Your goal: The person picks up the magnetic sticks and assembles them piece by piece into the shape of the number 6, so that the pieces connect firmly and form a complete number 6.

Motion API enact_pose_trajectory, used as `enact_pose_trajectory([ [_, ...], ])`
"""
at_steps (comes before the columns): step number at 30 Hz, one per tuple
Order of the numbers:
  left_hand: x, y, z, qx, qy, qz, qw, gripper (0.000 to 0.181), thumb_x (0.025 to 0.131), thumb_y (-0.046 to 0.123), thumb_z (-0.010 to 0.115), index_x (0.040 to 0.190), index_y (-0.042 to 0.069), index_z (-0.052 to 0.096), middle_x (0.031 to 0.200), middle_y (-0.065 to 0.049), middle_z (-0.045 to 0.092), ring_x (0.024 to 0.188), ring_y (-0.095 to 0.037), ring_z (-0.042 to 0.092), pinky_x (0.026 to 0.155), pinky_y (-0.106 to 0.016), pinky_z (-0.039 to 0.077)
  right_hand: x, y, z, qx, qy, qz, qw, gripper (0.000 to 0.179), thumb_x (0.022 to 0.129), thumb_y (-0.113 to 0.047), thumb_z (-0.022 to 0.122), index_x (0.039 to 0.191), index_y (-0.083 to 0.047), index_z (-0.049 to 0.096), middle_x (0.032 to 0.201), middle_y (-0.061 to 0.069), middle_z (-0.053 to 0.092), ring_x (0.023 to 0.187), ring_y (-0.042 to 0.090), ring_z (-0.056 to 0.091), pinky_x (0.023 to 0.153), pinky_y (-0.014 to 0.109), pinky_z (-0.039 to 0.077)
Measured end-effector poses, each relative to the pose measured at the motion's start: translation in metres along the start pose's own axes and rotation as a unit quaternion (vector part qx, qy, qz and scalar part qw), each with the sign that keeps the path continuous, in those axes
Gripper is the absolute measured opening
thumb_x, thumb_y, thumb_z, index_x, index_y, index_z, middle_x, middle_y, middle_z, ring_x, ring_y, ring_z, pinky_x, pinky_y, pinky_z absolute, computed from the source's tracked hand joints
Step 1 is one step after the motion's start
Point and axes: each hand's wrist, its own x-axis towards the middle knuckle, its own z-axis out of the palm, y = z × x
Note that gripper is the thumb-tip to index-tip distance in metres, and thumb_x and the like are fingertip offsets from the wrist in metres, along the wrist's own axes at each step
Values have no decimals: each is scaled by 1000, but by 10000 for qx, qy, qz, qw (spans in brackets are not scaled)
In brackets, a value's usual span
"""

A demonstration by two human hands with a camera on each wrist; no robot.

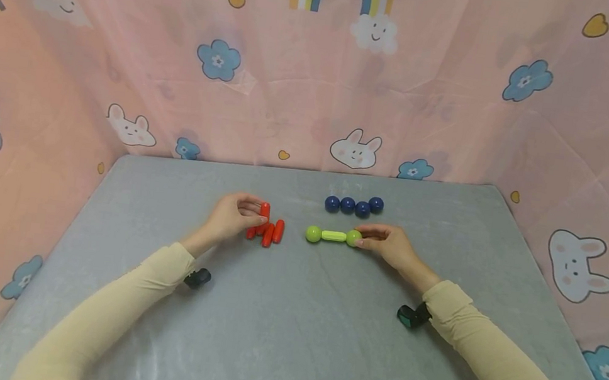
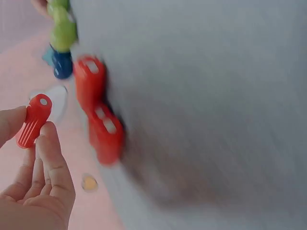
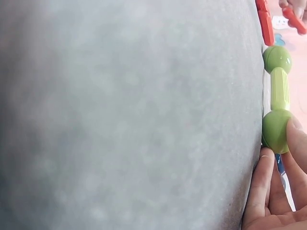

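My left hand [image 1: 233, 215] pinches a short red ribbed rod [image 2: 34, 120] between thumb and fingers, lifted over a loose group of red rods [image 1: 268, 236] on the table. To the right lies a dumbbell-shaped piece: a light green bar [image 1: 333, 236] joined to a green ball [image 1: 313, 234] on its left and another green ball [image 3: 277, 130] on its right. My right hand [image 1: 390, 246] grips that right-hand ball with thumb and fingers. In the right wrist view the piece lies along the table surface.
Several dark blue balls [image 1: 347, 205] stand in a row behind the green piece. A grey cloth-covered table [image 1: 297, 341] extends beneath everything. A pink patterned curtain [image 1: 269, 109] closes off the back and sides. Black wrist cameras hang by both sleeves.
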Motion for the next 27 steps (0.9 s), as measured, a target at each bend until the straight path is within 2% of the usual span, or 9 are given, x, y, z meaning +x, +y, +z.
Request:
enact_pose_trajectory([
  [8, -6, 21, 38, -377, -476, -8, 9982, 39, 86, 16, 77, 121, 3, 66, 110, -15, 72, 90, -14, 70, 75, -21, 54, 3, 1, 1, -60, 16, 88, 9999, 42, 89, -24, 74, 127, -6, 67, 128, 16, 67, 102, 7, 66, 81, 13, 50],
  [15, -11, 27, 71, -103, -877, 59, 9961, 34, 84, 15, 78, 114, 4, 70, 102, -11, 74, 84, -12, 67, 70, -21, 52, 4, 4, 0, -79, 43, 58, 9999, 42, 89, -24, 75, 126, -5, 67, 128, 17, 67, 97, 3, 65, 80, 13, 50],
  [19, -12, 27, 85, -96, -1021, -151, 9946, 34, 83, 16, 78, 114, 5, 69, 102, -10, 74, 83, -11, 66, 69, -22, 53, 4, 4, 0, -73, 64, 71, 9999, 42, 88, -24, 76, 125, -6, 68, 127, 17, 68, 96, 1, 65, 80, 14, 51],
  [27, -15, 30, 98, -343, -925, -599, 9933, 34, 83, 12, 79, 114, 1, 67, 99, -12, 73, 67, -11, 66, 65, -26, 58, 4, 4, 1, -100, 76, 111, 9999, 40, 88, -24, 76, 124, -8, 69, 126, 14, 69, 102, 7, 66, 83, 17, 51],
])
